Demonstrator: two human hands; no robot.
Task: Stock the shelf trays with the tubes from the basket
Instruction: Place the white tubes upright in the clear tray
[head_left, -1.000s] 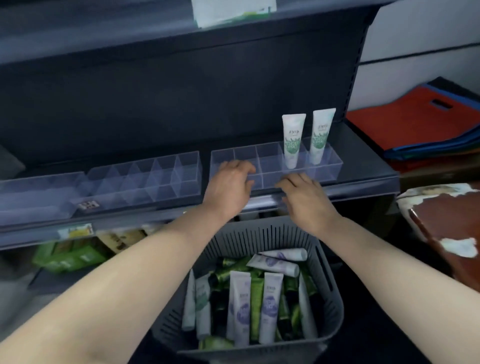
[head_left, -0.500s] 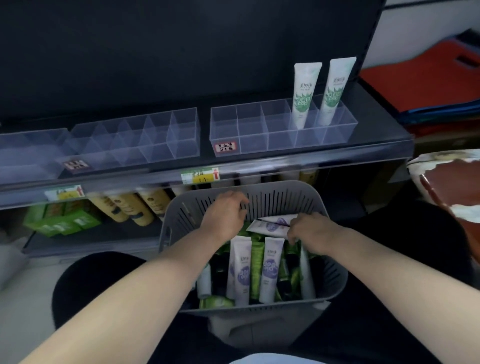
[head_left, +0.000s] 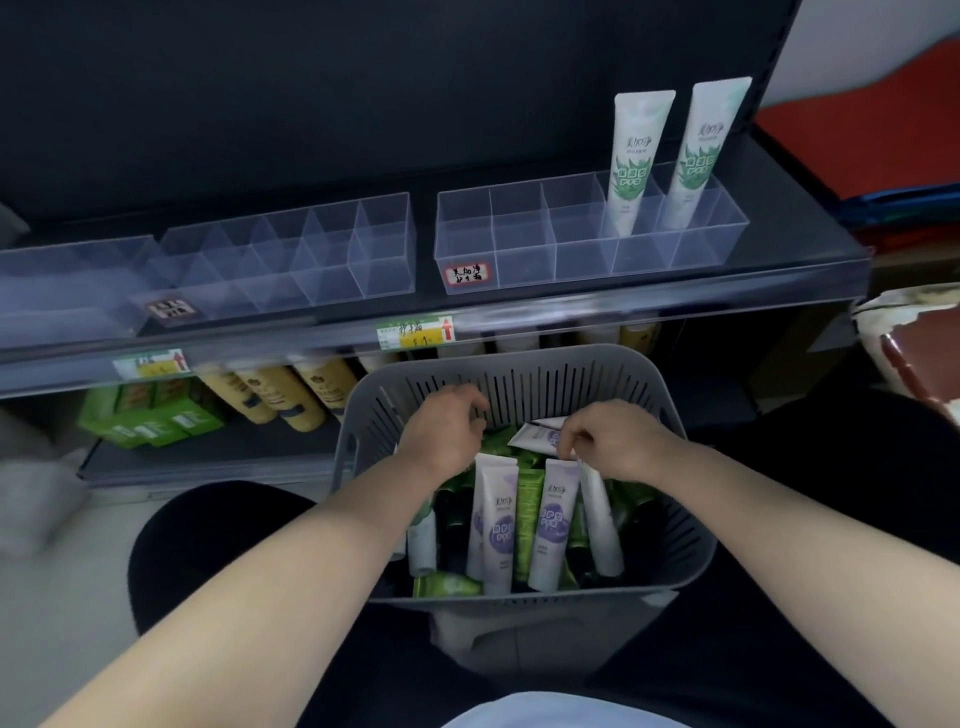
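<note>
Nearest the person, the grey slotted basket (head_left: 691, 545) sits in front of the knees, heaped with tubes (head_left: 524, 519) lying mostly lengthwise, caps toward the person and crimped ends toward the shelf. On top lie two purple-labelled tubes (head_left: 553, 525) side by side, with green ones under them. Both hands are down in the far half of the basket. The left hand (head_left: 447, 434) has its fingers curled near the back wall, and I cannot tell whether anything is in it. The right hand (head_left: 615, 447) has its fingertips bent down onto the crimped end of a white tube; whether it has pinched it is not clear. These tubes look light, soft-walled and glossy, so they would likely dent or slide under a hard squeeze. The firmer shoulder near the cap, or the flat crimp, seems the better place to take hold. Beyond, on the shelf (head_left: 675, 306), the right tray (head_left: 524, 254) holds two green-labelled tubes (head_left: 636, 161) standing cap down in its back right compartments; its other compartments and the left tray (head_left: 332, 254) hold none, so most of the stocking looks undone.
</note>
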